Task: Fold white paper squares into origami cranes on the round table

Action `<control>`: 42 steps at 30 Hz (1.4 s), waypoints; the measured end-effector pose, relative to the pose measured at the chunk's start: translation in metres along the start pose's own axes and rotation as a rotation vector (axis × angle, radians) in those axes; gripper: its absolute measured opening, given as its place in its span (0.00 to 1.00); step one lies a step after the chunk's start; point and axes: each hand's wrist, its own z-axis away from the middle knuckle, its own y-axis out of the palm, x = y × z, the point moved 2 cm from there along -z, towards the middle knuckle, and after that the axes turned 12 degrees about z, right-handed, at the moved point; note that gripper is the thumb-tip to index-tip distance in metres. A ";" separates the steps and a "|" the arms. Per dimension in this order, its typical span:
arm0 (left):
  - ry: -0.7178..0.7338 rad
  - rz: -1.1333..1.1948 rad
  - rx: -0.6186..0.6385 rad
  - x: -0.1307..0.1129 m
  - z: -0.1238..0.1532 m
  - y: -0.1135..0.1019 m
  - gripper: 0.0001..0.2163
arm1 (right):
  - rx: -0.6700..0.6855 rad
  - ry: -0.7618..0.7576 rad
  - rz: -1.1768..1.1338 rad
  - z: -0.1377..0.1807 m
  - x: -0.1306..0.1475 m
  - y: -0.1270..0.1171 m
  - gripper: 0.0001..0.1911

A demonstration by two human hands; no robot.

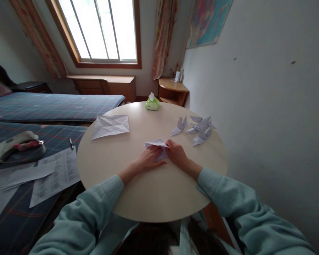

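A partly folded white paper piece point(157, 145) lies on the round beige table point(154, 191) in front of me. My left hand point(149, 160) rests flat on its near edge, fingers stretched out and pressing it down. My right hand point(175, 153) pinches the paper's right side with curled fingers. Both arms wear pale green sleeves.
A creased, unfolded white sheet point(110, 126) lies at the table's left. Several finished folded paper birds point(199, 128) sit at the right. A green tissue pack point(152, 103) stands at the far edge. Beds with printed papers point(55, 175) and a pen point(71, 143) are left; a wall is right.
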 end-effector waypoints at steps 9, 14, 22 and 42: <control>0.029 0.106 -0.039 0.006 -0.003 0.002 0.32 | -0.077 -0.069 -0.155 0.004 0.002 0.000 0.05; 0.014 0.084 -0.036 0.005 -0.007 -0.001 0.30 | -0.081 -0.004 -0.200 0.002 -0.003 0.001 0.06; -0.094 0.028 -0.042 0.007 -0.006 0.003 0.22 | -0.033 0.150 -0.498 -0.007 -0.019 0.001 0.07; -0.101 0.122 -0.032 0.026 -0.001 -0.006 0.17 | -0.214 -0.355 -0.454 0.001 -0.013 -0.032 0.11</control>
